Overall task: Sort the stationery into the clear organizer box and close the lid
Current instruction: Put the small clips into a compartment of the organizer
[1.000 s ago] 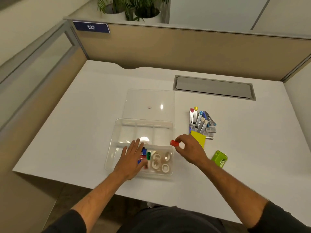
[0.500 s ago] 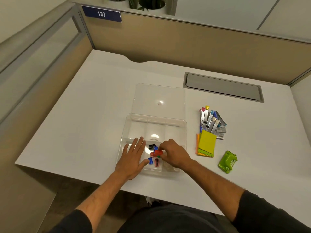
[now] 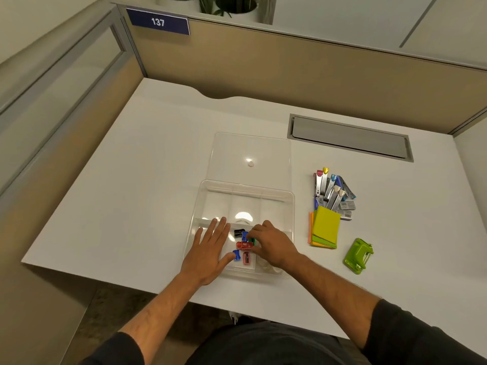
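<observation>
Left hand (image 3: 208, 251): fingers spread flat on the organizer box (image 3: 288, 206).
Right hand (image 3: 274, 245): fingertips at the red sharpener (image 3: 243, 245); grip unclear.
Hidden: tape rolls (image 3: 266, 266), mostly under right wrist.
Lid (image 3: 253, 154): open, lying flat behind.

The organizer box (image 3: 288, 206) sits mid-bench (image 3: 131, 180), its lid (image 3: 253, 148) lying open behind it. Sharpeners (image 3: 243, 245) lie in its near compartment. Staplers (image 3: 332, 191), sticky notes (image 3: 325, 227) and a hole punch (image 3: 358, 255) lie to its right.

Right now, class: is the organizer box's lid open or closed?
Open. The clear lid lies flat on the desk behind the organizer box, leaving its compartments uncovered.
</observation>
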`<state>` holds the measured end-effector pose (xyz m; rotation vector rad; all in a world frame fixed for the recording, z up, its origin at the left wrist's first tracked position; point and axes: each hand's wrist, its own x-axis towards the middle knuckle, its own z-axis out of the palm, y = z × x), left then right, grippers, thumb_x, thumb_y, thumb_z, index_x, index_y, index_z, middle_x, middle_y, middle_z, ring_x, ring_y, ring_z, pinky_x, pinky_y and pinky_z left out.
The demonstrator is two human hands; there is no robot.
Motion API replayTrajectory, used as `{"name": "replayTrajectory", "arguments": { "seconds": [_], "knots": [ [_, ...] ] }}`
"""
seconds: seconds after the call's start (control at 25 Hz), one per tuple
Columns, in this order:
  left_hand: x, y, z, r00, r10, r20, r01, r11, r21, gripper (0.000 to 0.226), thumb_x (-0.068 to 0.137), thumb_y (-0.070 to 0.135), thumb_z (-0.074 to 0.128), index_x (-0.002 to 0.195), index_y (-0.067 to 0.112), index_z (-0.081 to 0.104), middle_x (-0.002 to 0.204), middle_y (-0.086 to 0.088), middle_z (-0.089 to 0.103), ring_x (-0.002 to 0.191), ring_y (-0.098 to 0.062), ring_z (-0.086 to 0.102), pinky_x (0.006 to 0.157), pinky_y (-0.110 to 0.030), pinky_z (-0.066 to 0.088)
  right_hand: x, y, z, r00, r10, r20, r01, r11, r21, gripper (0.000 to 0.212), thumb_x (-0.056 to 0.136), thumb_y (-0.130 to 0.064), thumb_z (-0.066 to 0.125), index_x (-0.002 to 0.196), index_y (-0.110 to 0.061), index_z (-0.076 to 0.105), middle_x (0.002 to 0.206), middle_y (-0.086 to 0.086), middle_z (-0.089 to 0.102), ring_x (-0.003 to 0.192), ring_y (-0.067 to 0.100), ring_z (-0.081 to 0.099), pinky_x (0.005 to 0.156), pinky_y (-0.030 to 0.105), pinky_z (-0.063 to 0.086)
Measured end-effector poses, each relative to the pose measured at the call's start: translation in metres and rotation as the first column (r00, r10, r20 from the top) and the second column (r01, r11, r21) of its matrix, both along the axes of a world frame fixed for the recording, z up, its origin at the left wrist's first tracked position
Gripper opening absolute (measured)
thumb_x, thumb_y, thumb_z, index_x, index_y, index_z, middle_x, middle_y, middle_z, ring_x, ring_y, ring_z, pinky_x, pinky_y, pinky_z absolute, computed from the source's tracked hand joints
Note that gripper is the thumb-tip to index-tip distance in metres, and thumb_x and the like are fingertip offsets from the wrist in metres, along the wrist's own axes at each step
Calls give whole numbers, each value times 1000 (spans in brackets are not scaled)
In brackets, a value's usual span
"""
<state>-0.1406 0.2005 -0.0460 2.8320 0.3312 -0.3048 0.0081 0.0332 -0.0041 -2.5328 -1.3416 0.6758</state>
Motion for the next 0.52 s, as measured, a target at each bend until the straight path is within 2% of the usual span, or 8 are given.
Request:
{"name": "replayTrajectory", "arguments": {
  "seconds": [0.2, 0.36, 0.52],
  "knots": [
    [1, 0, 3, 1000, -5, 10, 5, 1000, -17, 80, 97, 69, 24, 154, 29, -16, 160, 11, -28, 146, -10, -26, 118, -35, -19, 11, -17, 6, 996, -72, -44, 76, 994, 83, 38, 93, -33, 59, 130, -26, 56, 129, -7, 57, 120, 12, 44, 91, 28, 46],
    [2, 0, 5, 1000, -6, -1, 6, 999, -40, 81, 96, 69, 25, 154, 29, -15, 160, 10, -25, 147, -10, -24, 119, -41, -11, 23, -37, 6, 994, -103, -30, 106, 987, 120, 34, 93, -32, 58, 127, -26, 57, 126, -8, 58, 118, 12, 43, 87, 30, 49],
    [3, -2, 8, 1000, -3, 2, 3, 1000, -27, 81, 95, 71, 24, 155, 29, -12, 161, 9, -23, 148, -10, -21, 121, -43, -12, 34, -60, 7, 989, -143, -31, 146, 973, 179, 33, 92, -32, 58, 124, -26, 58, 122, -8, 60, 115, 12, 44, 84, 30, 49]
  ]
}}
